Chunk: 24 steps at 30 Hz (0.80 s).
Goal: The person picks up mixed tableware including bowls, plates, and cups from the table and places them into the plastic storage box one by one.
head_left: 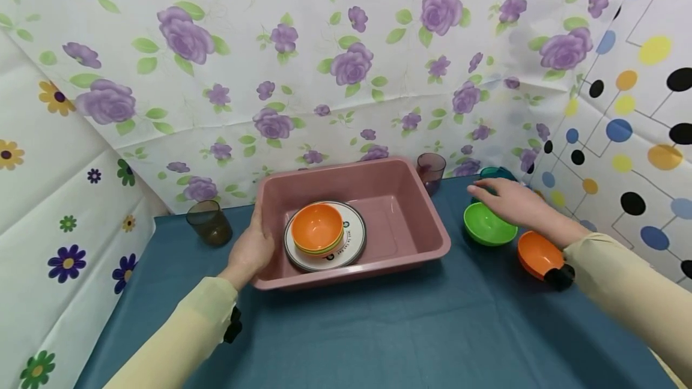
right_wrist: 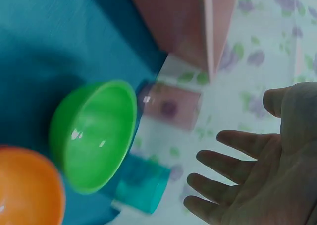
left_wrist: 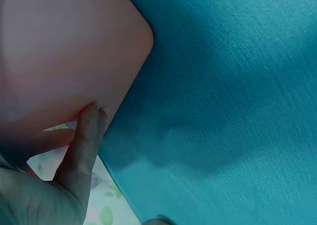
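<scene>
The left hand [head_left: 252, 249] holds the left rim of a pink plastic basin [head_left: 391, 260]; in the left wrist view its fingers [left_wrist: 85, 136] touch the basin's outer wall [left_wrist: 74, 51]. Inside the basin lies a white plate with a dark rim [head_left: 354, 239], bearing stacked bowls with an orange bowl [head_left: 317, 227] on top. Over at the right, the right hand [head_left: 510, 200] hovers with fingers spread, holding nothing. Below it are a green bowl [head_left: 489, 227] and a teal cup [right_wrist: 143, 183], the cup partly hidden by the hand in the head view.
Another orange bowl [head_left: 535, 254] sits under the right forearm. A purple tinted cup [head_left: 431, 171] stands at the basin's back right corner. A brown tinted cup [head_left: 209, 224] is left of the basin. Patterned sheets [head_left: 324, 77] enclose the blue-covered table [head_left: 367, 341].
</scene>
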Each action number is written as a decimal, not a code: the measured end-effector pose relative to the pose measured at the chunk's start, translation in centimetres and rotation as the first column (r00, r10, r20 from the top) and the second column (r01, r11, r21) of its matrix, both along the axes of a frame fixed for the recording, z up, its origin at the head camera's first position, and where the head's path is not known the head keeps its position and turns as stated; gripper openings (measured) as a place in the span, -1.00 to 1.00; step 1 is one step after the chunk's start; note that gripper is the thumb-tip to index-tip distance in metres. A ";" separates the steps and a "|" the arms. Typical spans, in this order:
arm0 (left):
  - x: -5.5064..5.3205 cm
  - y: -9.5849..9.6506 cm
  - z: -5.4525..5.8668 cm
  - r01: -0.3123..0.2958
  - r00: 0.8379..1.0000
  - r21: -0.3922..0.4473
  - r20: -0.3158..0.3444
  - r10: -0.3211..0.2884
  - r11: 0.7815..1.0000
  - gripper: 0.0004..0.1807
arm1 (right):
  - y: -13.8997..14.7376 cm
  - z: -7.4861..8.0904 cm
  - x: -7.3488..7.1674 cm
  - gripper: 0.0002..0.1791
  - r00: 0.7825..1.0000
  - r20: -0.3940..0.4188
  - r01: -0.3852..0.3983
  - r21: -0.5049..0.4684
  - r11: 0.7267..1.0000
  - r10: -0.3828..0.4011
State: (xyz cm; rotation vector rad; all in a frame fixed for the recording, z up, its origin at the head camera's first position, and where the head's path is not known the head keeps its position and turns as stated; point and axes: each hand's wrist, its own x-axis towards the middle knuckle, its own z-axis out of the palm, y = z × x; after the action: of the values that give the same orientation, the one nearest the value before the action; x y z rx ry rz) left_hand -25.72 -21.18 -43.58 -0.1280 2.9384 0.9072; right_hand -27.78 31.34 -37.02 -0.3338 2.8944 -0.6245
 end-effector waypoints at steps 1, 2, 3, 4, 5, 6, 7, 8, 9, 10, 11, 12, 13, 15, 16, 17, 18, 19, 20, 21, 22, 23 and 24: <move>0.0 0.0 0.0 0.000 1.000 -0.001 -0.001 0.000 1.000 -0.15 | 0.7 -0.1 0.0 -0.08 1.000 0.007 0.011 0.005 1.000 -0.011; 0.0 0.0 0.0 0.001 1.000 0.000 -0.001 -0.001 1.000 -0.15 | 1.5 -0.3 0.0 -0.08 1.000 0.013 0.022 0.007 1.000 -0.022; 0.0 -0.1 0.1 0.002 1.000 -0.001 0.000 -0.002 1.000 -0.15 | 2.2 -0.4 0.0 -0.08 0.999 0.017 0.034 0.010 0.999 -0.034; 0.0 -0.1 0.1 0.005 1.000 0.001 -0.003 -0.005 1.000 -0.14 | 2.8 -0.6 0.0 -0.08 0.999 0.020 0.044 0.012 0.999 -0.044; 0.0 -0.2 0.1 0.007 1.000 0.002 -0.004 -0.007 1.000 -0.13 | 3.5 -0.8 0.0 -0.08 0.998 0.023 0.051 0.012 0.999 -0.051; 0.0 -0.2 0.1 0.010 1.000 0.005 -0.005 -0.010 1.000 -0.12 | 4.1 -1.0 0.0 -0.09 0.998 0.024 0.058 0.015 0.998 -0.059; 0.0 -0.3 0.1 0.013 1.000 0.004 -0.010 -0.013 1.000 -0.11 | 4.7 -1.2 -0.1 -0.12 0.998 0.027 0.062 0.013 0.998 -0.063; 0.0 -0.4 0.1 0.015 1.000 0.006 -0.013 -0.015 1.000 -0.10 | 5.1 -1.4 -0.2 -0.15 0.997 0.036 0.070 0.010 0.998 -0.070; 0.0 -0.4 0.1 0.016 1.000 0.005 -0.016 -0.015 1.000 -0.10 | 5.6 -1.6 -0.4 -0.17 0.996 0.042 0.074 0.009 0.997 -0.074; -0.1 -0.5 0.0 0.017 1.000 0.003 -0.023 -0.017 1.000 -0.09 | 6.0 -1.8 -0.5 -0.19 0.996 0.054 0.078 0.007 0.997 -0.078; -0.1 -0.5 0.0 0.017 1.000 0.004 -0.022 -0.017 1.000 -0.09 | 6.3 -2.0 -0.7 -0.21 0.994 0.075 0.080 0.000 0.997 -0.080; -0.1 -0.5 0.0 0.017 1.000 0.002 -0.024 -0.017 1.000 -0.10 | 6.7 -2.2 -0.9 -0.23 0.992 0.097 0.083 0.000 0.997 -0.083; -0.1 -0.5 0.0 0.019 0.999 0.002 -0.026 -0.019 1.000 -0.10 | 6.9 -2.3 -1.1 -0.24 0.989 0.126 0.083 -0.006 0.997 -0.082; 0.0 -0.4 0.1 0.016 1.000 0.001 -0.021 -0.016 1.000 -0.09 | 7.5 -2.8 -1.4 -0.25 0.980 0.182 0.080 -0.018 0.997 -0.076; 0.0 -0.3 0.1 0.015 1.000 0.000 -0.019 -0.015 1.000 -0.09 | 7.7 -3.0 -1.6 -0.26 0.974 0.217 0.082 -0.034 0.996 -0.072; 0.0 -0.3 0.1 0.015 1.000 -0.003 -0.015 -0.015 1.000 -0.10 | 7.9 -3.3 -1.8 -0.26 0.966 0.250 0.082 -0.052 0.995 -0.067; 0.0 -0.3 0.1 0.013 1.000 -0.006 -0.014 -0.013 1.000 -0.11 | 8.2 -3.5 -1.9 -0.26 0.959 0.278 0.086 -0.066 0.994 -0.065; 0.1 -0.2 0.1 0.013 1.000 -0.006 -0.012 -0.013 1.000 -0.12 | 8.4 -3.7 -2.2 -0.26 0.950 0.306 0.093 -0.084 0.992 -0.063; 0.0 -0.2 0.1 0.008 1.000 -0.010 -0.011 -0.008 1.000 -0.13 | 8.6 -4.0 -2.4 -0.25 0.942 0.329 0.103 -0.096 0.990 -0.066; 0.0 -0.2 0.1 0.006 1.000 -0.011 -0.010 -0.006 1.000 -0.14 | 8.7 -4.1 -2.6 -0.23 0.934 0.351 0.114 -0.106 0.988 -0.070; 0.1 -0.1 0.1 0.005 1.000 -0.010 -0.010 -0.006 1.000 -0.15 | 8.9 -4.3 -2.8 -0.21 0.925 0.372 0.125 -0.110 0.986 -0.076; 0.1 -0.1 0.1 0.006 1.000 -0.009 -0.011 -0.006 1.000 -0.16 | 9.1 -4.4 -3.0 -0.19 0.919 0.385 0.131 -0.109 0.985 -0.080; 0.0 -0.1 0.2 0.004 1.000 -0.006 -0.012 -0.004 1.000 -0.16 | 9.2 -4.5 -3.2 -0.16 0.913 0.399 0.137 -0.108 0.985 -0.084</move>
State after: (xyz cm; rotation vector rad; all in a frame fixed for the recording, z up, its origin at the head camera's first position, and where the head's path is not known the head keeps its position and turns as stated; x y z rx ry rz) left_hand -25.67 -21.25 -43.41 -0.1179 2.9510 0.9025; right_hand -30.97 40.54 -41.56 -0.0479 2.5024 -0.8034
